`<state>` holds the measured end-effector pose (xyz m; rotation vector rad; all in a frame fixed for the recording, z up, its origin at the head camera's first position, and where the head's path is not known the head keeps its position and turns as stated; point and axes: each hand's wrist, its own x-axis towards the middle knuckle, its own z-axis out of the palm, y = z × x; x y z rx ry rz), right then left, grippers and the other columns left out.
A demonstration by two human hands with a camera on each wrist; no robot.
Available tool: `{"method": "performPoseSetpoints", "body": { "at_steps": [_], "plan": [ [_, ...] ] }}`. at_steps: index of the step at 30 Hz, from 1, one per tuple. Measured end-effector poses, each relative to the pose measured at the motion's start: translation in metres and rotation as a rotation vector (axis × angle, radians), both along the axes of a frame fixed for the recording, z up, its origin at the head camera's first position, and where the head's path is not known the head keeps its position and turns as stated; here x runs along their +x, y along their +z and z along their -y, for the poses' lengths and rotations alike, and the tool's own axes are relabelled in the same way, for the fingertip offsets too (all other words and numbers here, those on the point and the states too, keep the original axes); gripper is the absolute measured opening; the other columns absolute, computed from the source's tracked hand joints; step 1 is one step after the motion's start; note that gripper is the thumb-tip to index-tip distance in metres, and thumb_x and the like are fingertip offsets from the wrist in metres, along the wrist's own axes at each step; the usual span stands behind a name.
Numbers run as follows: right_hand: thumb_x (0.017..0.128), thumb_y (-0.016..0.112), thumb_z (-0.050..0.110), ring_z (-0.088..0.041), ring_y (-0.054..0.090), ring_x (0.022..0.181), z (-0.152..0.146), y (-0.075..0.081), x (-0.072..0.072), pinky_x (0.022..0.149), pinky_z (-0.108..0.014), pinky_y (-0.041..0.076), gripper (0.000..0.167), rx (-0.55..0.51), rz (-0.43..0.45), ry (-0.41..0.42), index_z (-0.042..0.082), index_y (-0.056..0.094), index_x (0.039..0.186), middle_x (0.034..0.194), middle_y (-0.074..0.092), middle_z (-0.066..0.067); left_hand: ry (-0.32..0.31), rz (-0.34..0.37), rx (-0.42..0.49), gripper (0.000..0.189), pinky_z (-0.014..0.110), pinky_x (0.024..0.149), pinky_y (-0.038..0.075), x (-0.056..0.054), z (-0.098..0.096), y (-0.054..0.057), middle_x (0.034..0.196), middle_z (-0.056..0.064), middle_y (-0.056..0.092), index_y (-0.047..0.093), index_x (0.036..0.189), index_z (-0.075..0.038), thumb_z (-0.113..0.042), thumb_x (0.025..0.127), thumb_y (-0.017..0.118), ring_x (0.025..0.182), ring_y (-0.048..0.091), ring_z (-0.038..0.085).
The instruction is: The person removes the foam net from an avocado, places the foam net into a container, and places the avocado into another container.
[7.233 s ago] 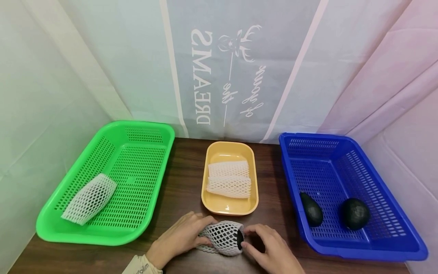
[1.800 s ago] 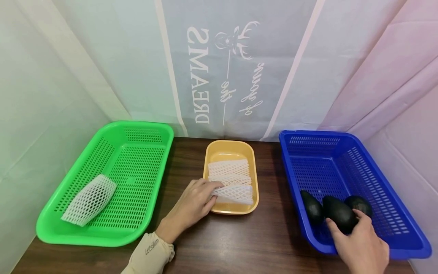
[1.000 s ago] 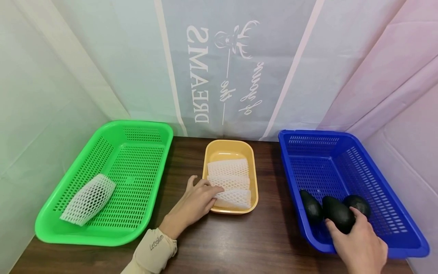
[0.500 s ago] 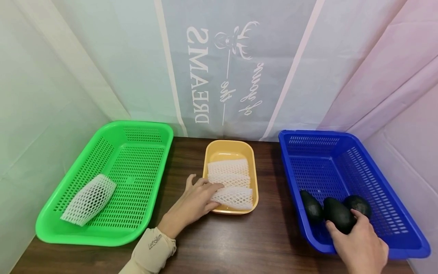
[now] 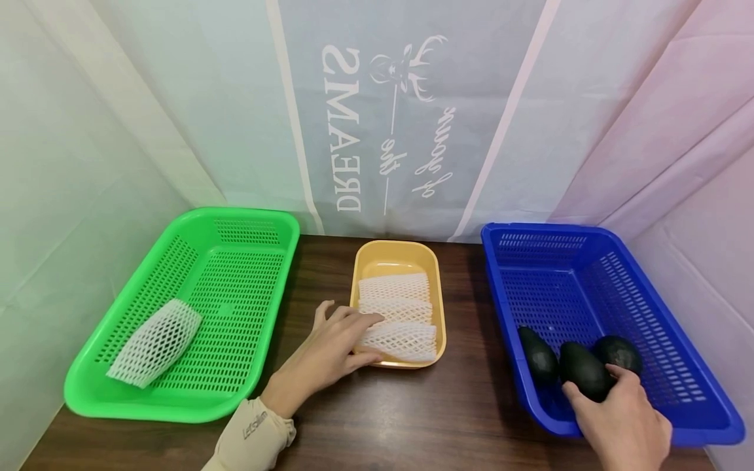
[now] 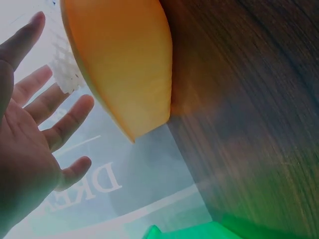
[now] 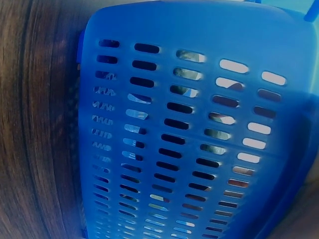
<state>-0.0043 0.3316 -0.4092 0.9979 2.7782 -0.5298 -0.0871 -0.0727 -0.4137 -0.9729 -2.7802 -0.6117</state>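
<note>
My left hand (image 5: 330, 347) reaches over the left rim of the yellow tray (image 5: 396, 252). Its fingers are spread, as the left wrist view shows, and the fingertips are at the nearest white foam net sleeve (image 5: 403, 341). Two more foam net sleeves (image 5: 393, 288) lie behind it in the tray. With my right hand (image 5: 627, 418) I grip a dark avocado (image 5: 583, 371) low inside the blue basket (image 5: 501, 314). One avocado (image 5: 538, 356) lies left of it and another avocado (image 5: 617, 353) right of it. The basket wall hides my right hand in the right wrist view.
A green basket (image 5: 283, 288) stands on the left, with a net-wrapped dark fruit (image 5: 156, 343) inside. The baskets and tray stand on a dark wooden table (image 5: 424, 418). A printed curtain (image 5: 400, 163) hangs close behind them.
The avocado came out of its net sleeve and went into the blue basket with my right hand. My left hand laid the sleeve in the yellow tray, then loosened its fingers.
</note>
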Motion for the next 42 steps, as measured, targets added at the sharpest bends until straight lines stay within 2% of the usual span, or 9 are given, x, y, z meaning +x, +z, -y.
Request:
{"method": "performPoseSetpoints", "body": {
  "at_steps": [7,12,22,42],
  "plan": [
    [0.087,0.064,0.055,-0.054,0.054,0.107,-0.001,0.001,-0.003,0.092,-0.059,0.032,0.09,0.004,0.048,0.02,0.001,0.029,0.15,0.13,0.047,-0.04,0.001,-0.029,-0.017,0.058,0.063,0.109,0.029,0.002,0.001,0.003,0.12,-0.007,0.069,0.059,0.131,-0.02,-0.044,0.081,0.076,0.112,0.058,0.02],
    [0.09,0.058,0.057,-0.055,0.054,0.106,-0.001,0.001,-0.004,0.091,-0.06,0.032,0.086,0.012,0.05,0.028,0.001,0.031,0.149,0.129,0.047,-0.04,0.0,-0.047,-0.02,0.057,0.062,0.108,0.03,0.002,0.002,0.005,0.119,-0.006,0.07,0.058,0.132,-0.02,-0.043,0.082,0.077,0.112,0.058,0.02],
    [0.091,0.054,0.061,-0.057,0.05,0.113,0.0,-0.001,-0.004,0.096,-0.063,0.03,0.081,0.025,0.062,0.036,0.003,0.037,0.146,0.139,0.044,-0.037,-0.009,-0.07,-0.02,0.058,0.061,0.108,0.03,0.005,0.005,0.009,0.117,-0.007,0.07,0.057,0.132,-0.019,-0.041,0.082,0.077,0.11,0.058,0.018],
    [0.091,0.048,0.069,-0.057,0.048,0.117,0.002,-0.002,-0.002,0.098,-0.064,0.029,0.087,0.024,0.0,0.034,0.004,0.037,0.148,0.143,0.042,-0.035,-0.002,-0.107,-0.027,0.057,0.06,0.105,0.034,0.007,0.01,0.014,0.116,-0.006,0.069,0.058,0.131,-0.018,-0.039,0.082,0.078,0.11,0.059,0.019]
  ]
}}
